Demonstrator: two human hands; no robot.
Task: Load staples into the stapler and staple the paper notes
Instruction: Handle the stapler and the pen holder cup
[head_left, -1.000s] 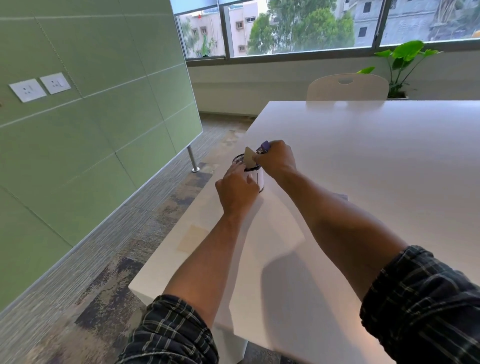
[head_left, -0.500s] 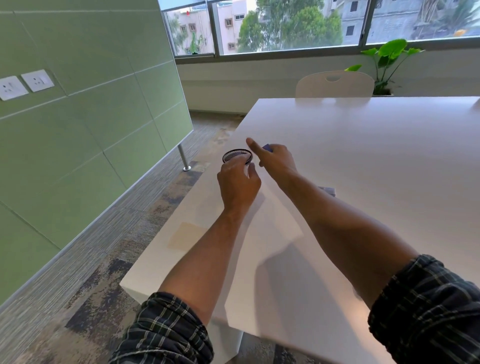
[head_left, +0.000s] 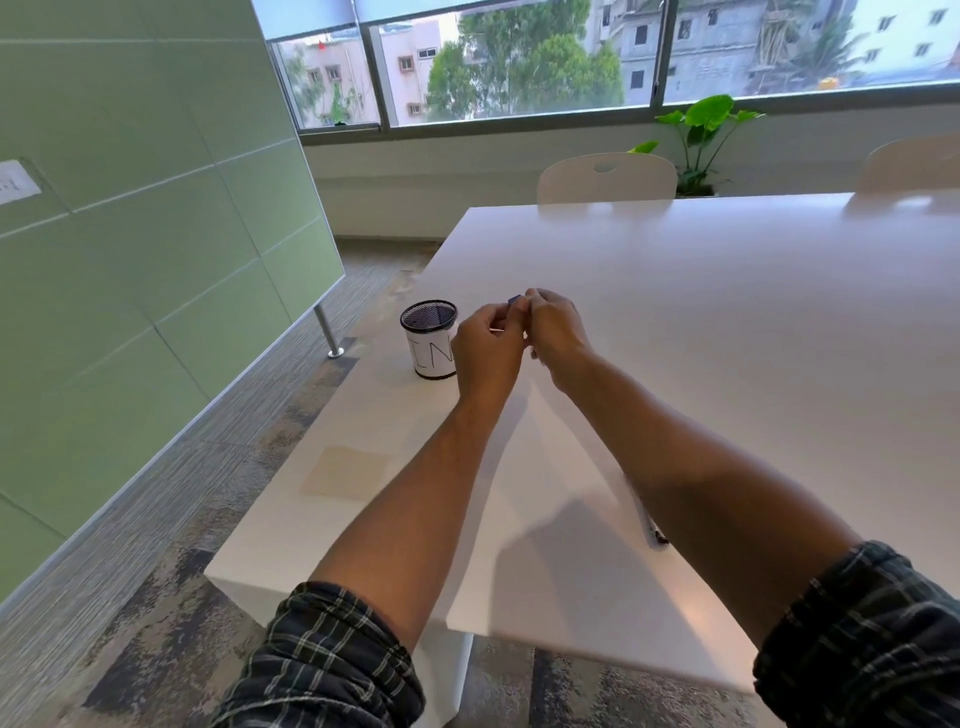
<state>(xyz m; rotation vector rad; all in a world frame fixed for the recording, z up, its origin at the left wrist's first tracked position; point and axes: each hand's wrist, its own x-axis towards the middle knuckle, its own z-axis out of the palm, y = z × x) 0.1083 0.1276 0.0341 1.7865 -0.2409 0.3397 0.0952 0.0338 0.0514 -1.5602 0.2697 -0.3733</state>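
Green wall panels fill our left, windows run along the far side, and a long white surface (head_left: 727, 312) stretches ahead of us. Taking the mesh cup (head_left: 430, 338) near the surface's left edge as our landmark: it stands upright, lettered on its white wrap, just left of our left hand (head_left: 485, 345). That hand is curled, its fingertips seeming to pinch something small, perhaps the staples, though we cannot make the item out. Touching it on the right, our right hand (head_left: 558, 332) is curled round a small blue object, of which only a tip (head_left: 514, 299) shows above the knuckles; we judge this to be the stapler. Nearer us than the cup, a pale paper note (head_left: 345, 473) lies flat on the surface.

We judge loading is the step in hand. To do it well, we should hold the stapler steady, open its magazine fully, and slide the strip in straight, legs down, before closing.
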